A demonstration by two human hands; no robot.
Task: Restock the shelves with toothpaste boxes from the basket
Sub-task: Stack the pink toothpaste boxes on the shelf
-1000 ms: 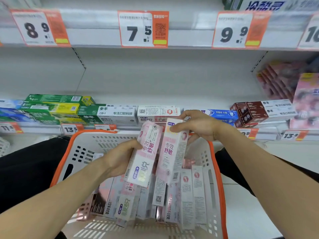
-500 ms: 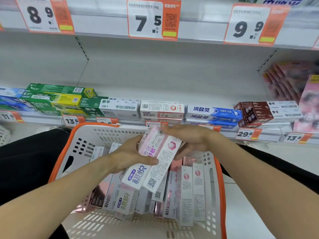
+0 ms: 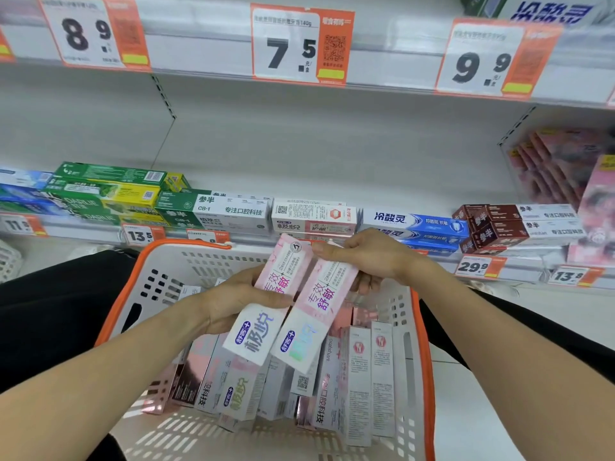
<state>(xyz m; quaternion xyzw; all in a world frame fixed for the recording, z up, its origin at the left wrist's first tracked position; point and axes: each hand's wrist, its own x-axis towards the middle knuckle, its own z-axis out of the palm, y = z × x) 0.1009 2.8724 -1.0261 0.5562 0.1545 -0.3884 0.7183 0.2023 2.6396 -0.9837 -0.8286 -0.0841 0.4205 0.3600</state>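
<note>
Two hand-held "专效舒敏" toothpaste boxes (image 3: 293, 301)

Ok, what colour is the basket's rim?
Orange: the basket's rim is orange around white slotted walls, clearest in the head view.

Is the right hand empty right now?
No, the right hand grips the top of a pink toothpaste box above the basket.
</note>
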